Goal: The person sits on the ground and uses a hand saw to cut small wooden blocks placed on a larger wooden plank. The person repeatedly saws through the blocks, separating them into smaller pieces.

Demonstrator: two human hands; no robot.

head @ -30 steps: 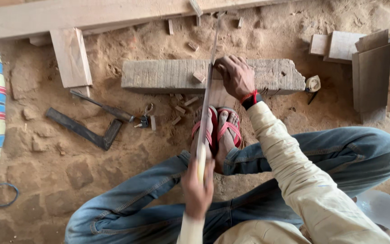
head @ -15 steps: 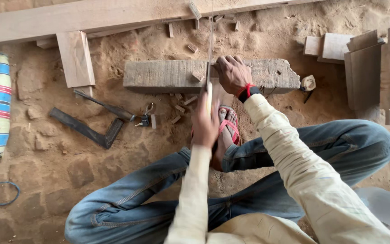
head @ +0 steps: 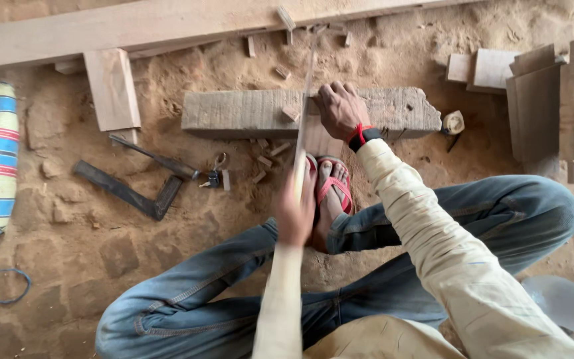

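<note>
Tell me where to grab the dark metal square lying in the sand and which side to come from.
Take the metal square by its long arm, coming straight down from above. It lies flat on the sandy ground, so only a top pinch across the narrow arm fits. The long arm's outer end is free of clutter; the short leg sits near the chisel-like tool and keys.

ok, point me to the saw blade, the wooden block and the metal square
saw blade (head: 307, 100), head view, mid-length of the blade.
wooden block (head: 240, 113), head view, top face, left half.
metal square (head: 124, 193), head view, long arm.
</note>
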